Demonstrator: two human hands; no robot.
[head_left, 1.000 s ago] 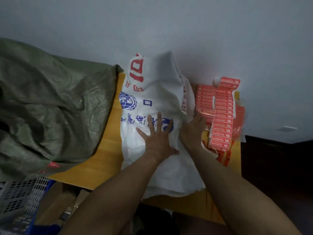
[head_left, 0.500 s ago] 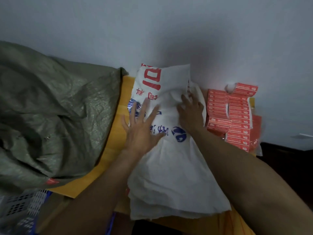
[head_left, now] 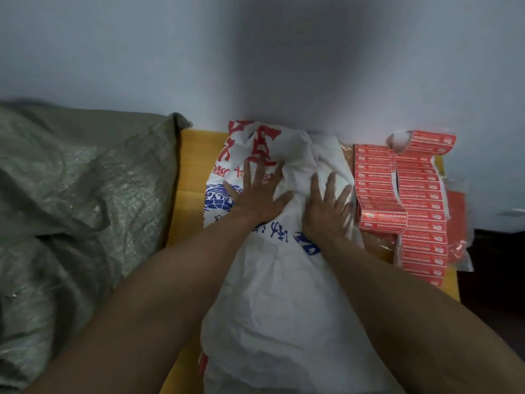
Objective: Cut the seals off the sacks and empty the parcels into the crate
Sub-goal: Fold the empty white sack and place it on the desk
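A: In the head view, what is seen of the white sack [head_left: 284,280]?

B: It is laid lengthwise on the yellow tabletop [head_left: 190,177], its far end pushed up against the pale wall [head_left: 255,66], its near end hanging towards the bottom edge of the view. Red characters are printed at the far end and a blue globe emblem with blue characters further down. The cloth is crumpled and looks flat.

A: And where are the hands placed on it?

B: The left hand [head_left: 255,197] is pressed palm down on the printed part, fingers spread wide, just beside the globe emblem. The right hand [head_left: 326,206] is laid flat next to it on the sack's right side, fingers also splayed. Nothing is gripped by either hand; the sack is only held down beneath both palms. A raised fold of cloth is caught between the two thumbs.

A: What is found around it?

B: A large green woven sack [head_left: 79,209] is heaped on the left, apart from the white one, with a strip of bare tabletop between them. On the right, stacked strips of red labels [head_left: 403,194] are seen just beside the right hand's little finger. Whether they are touched cannot be told.
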